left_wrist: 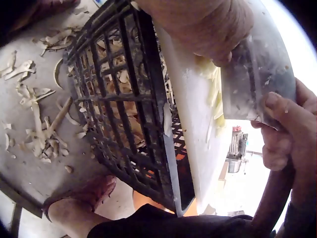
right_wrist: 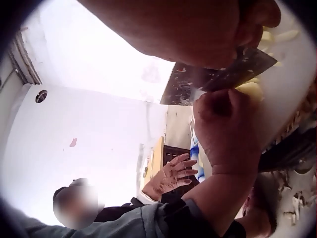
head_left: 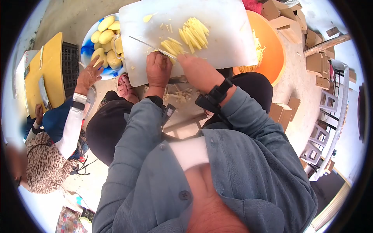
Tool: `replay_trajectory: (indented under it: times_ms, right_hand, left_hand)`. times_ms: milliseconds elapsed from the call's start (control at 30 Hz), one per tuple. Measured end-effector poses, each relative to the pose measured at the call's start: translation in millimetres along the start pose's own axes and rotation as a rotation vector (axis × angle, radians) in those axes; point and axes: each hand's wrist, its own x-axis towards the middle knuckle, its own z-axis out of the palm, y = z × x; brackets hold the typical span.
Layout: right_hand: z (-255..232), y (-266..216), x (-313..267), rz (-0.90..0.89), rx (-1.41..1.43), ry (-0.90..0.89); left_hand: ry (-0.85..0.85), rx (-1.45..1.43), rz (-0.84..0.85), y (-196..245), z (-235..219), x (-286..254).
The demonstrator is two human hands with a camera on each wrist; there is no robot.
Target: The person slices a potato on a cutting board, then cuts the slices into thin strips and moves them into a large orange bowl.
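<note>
My right hand [head_left: 202, 72] grips a cleaver [left_wrist: 255, 69], its broad blade standing on edge over the white cutting board [head_left: 229, 42]. Close against that blade, my left hand [head_left: 158, 70] has its fingers curled on a piece of peeled potato [right_wrist: 251, 90], which they mostly cover. Thin potato strips [head_left: 194, 34] lie in a pile on the board beyond my hands, with a smaller bunch [head_left: 171, 46] right by the blade. One pale potato slice [head_left: 147, 18] lies near the board's far left corner.
Under the board stands a black plastic crate [left_wrist: 124, 99] with peelings in it. An orange basin [head_left: 272, 50] with cut strips is at the right. To the left, another person's hand [head_left: 89, 75] reaches to a basin of peeled potatoes [head_left: 105, 37]. Peelings [left_wrist: 44, 124] litter the floor.
</note>
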Motion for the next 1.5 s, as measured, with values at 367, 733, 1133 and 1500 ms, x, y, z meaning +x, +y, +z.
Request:
replay_trajectory:
  times_ms: [367,733,1133,1500]
  right_hand:
    - [37,27,22,0.052,0.095,0.102]
    - [9,2,-3,0.007,0.013,0.067]
    - [23,4,20,-0.014,0.0,0.063]
    - [21,16,16,-0.011,0.068,0.144]
  left_hand:
    - [0.015,-0.029,0.005,1,-1,-1]
    - [0.013,-0.019,-0.021,3,-6,-3]
    - [0.025,-0.015,-0.037,3,-5,-4]
    - [0.02,-0.031,-0.023,-1,1,-1]
